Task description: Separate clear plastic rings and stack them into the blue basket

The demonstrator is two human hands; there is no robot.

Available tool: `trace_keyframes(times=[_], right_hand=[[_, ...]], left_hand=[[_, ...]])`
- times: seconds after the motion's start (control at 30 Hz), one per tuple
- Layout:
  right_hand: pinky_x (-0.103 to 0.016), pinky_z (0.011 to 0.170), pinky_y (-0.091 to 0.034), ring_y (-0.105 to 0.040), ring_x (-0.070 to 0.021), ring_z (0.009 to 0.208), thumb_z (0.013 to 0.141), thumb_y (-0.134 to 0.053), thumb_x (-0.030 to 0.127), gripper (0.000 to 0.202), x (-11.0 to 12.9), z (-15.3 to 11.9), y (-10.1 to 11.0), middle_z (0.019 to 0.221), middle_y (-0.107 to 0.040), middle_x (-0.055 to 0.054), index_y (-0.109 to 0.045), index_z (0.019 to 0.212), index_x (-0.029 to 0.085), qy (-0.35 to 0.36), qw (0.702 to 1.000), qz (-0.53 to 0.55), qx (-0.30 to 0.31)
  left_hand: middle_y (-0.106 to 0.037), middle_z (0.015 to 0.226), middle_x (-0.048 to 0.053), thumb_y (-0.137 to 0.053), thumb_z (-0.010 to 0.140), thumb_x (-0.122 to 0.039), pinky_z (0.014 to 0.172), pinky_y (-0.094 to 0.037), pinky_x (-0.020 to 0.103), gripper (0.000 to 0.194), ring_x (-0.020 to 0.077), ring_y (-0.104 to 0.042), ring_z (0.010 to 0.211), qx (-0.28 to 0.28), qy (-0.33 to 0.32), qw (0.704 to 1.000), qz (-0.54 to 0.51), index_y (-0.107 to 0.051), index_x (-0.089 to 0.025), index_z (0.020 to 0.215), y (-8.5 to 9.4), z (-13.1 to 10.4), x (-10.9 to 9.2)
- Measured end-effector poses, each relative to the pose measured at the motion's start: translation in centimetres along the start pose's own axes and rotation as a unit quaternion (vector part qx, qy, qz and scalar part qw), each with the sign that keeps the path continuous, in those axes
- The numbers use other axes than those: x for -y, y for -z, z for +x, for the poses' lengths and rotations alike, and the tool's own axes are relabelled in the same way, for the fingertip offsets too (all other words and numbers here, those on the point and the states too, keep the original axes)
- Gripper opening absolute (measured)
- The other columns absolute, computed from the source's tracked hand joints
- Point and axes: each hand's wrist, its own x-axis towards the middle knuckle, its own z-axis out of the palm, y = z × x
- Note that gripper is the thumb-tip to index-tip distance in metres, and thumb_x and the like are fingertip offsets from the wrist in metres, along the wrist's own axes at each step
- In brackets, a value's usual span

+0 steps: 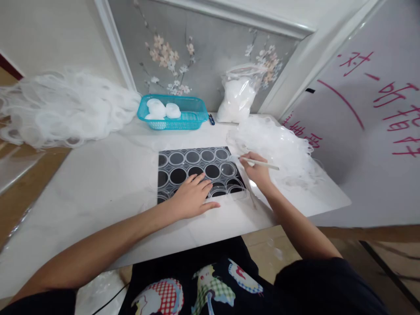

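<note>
My left hand (193,196) lies flat, fingers spread, on the near part of a dark sheet (196,171) patterned with rows of black ovals ringed in white. Several clear, pale-edged rings lie over its near edge. At the sheet's upper right corner, my right hand (257,169) is closed around a slim white pen-like tool (267,164). The tool slants from the fingertips out to the right; its working tip is too small to make out. Just beyond that hand spreads a loose pile of translucent white rings (275,146).
A blue plastic basket (197,124) with several white round pieces stands at the back, beside a small dark blue item (211,119). A clear bag of white material (239,98) leans on the wall. Another big translucent pile (65,109) fills the left. A whiteboard (357,144) borders the right.
</note>
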Motion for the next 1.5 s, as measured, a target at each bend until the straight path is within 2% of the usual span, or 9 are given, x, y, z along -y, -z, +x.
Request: trace_keyframes(times=[0.17,0.53,0.77,0.9,1.1,1.23,1.3,1.37,1.5], right_hand=[[-0.035,0.072,-0.049,-0.062,-0.0201,0.074,0.079,-0.064,0.042,0.023,0.2,-4.2,-0.4,0.075,-0.069,-0.002,-0.057,0.069,0.023,-0.031,0.988,0.124,0.083],[-0.034,0.074,-0.049,-0.064,-0.0210,0.078,0.074,-0.071,0.044,0.024,-0.4,-4.0,-1.3,0.079,-0.070,-0.005,-0.068,0.074,0.021,-0.084,0.978,0.161,0.100],[-0.037,0.078,-0.052,-0.067,-0.0232,0.083,0.071,-0.073,0.045,0.025,-0.8,-3.9,-1.5,0.085,-0.072,-0.007,-0.069,0.074,0.021,-0.094,0.982,0.143,0.083],[-0.042,0.086,-0.052,-0.066,-0.0268,0.096,0.077,-0.068,0.041,0.018,-0.8,-4.1,-1.5,0.085,-0.074,-0.007,-0.069,0.074,0.024,-0.041,0.990,0.102,0.086],[-0.051,0.112,-0.031,-0.054,-0.0272,0.122,0.083,-0.060,0.022,0.009,-0.1,-5.2,-1.6,0.097,-0.075,-0.002,-0.065,0.078,0.028,0.174,0.972,-0.085,0.131],[-0.049,0.115,-0.023,-0.053,-0.0273,0.118,0.076,-0.064,0.020,0.009,-0.7,-0.5,0.4,0.084,-0.070,-0.001,-0.062,0.076,0.029,0.176,0.967,-0.162,0.087],[-0.062,0.111,-0.016,-0.046,-0.0332,0.122,0.084,-0.050,0.020,0.013,-1.4,3.8,2.6,0.091,-0.066,-0.009,-0.062,0.082,0.024,0.126,0.975,-0.181,-0.015],[-0.065,0.105,-0.022,-0.045,-0.0364,0.120,0.086,-0.047,0.022,0.016,-2.0,7.9,5.0,0.091,-0.064,-0.013,-0.062,0.083,0.020,0.052,0.962,-0.215,-0.160],[-0.063,0.096,-0.031,-0.050,-0.0390,0.110,0.073,-0.056,0.016,0.009,-2.0,11.5,7.8,0.084,-0.065,-0.016,-0.063,0.077,0.014,-0.035,0.937,-0.318,-0.138]], left_hand=[[-0.049,0.144,0.017,-0.033,0.095,-0.064,0.110,-0.029,0.047,0.073,0.0356,-0.038,0.138,-0.015,0.020,0.999,0.029,-0.051,-0.008,0.137,-0.3,2.0,-1.1],[-0.070,0.110,0.019,-0.038,0.094,-0.063,0.103,-0.034,0.048,0.067,0.0375,-0.053,0.119,-0.037,0.064,0.994,0.086,-0.069,-0.007,0.113,0.5,3.1,-2.2],[-0.053,0.142,0.011,-0.038,0.095,-0.062,0.112,-0.026,0.048,0.064,0.0343,-0.038,0.138,-0.023,0.010,0.999,0.032,-0.054,-0.016,0.137,-0.4,4.1,-2.5],[-0.052,0.143,0.012,-0.038,0.094,-0.062,0.113,-0.025,0.048,0.065,0.0347,-0.035,0.140,-0.004,0.011,1.000,0.011,-0.055,-0.015,0.136,-1.1,4.1,-2.3],[-0.046,0.146,0.016,-0.040,0.091,-0.067,0.114,-0.024,0.048,0.076,0.0346,-0.033,0.141,0.033,0.008,0.999,-0.014,-0.051,-0.010,0.139,-0.9,4.1,-2.4],[-0.044,0.147,0.018,-0.046,0.086,-0.071,0.115,-0.022,0.048,0.081,0.0350,-0.032,0.142,0.035,0.005,0.999,-0.021,-0.049,-0.010,0.140,-0.8,3.9,-2.4],[-0.042,0.149,0.017,-0.045,0.085,-0.073,0.115,-0.021,0.048,0.084,0.0351,-0.030,0.143,0.045,0.007,0.999,-0.028,-0.048,-0.011,0.141,-0.8,3.8,-2.2],[-0.040,0.151,0.015,-0.041,0.086,-0.074,0.116,-0.020,0.048,0.084,0.0345,-0.027,0.144,0.055,0.004,0.998,-0.032,-0.046,-0.012,0.143,-0.7,3.6,-1.8],[-0.033,0.155,0.011,-0.036,0.091,-0.070,0.117,-0.019,0.048,0.080,0.0328,-0.021,0.146,0.057,-0.022,0.998,-0.016,-0.041,-0.014,0.147,-0.6,3.0,-1.4]])
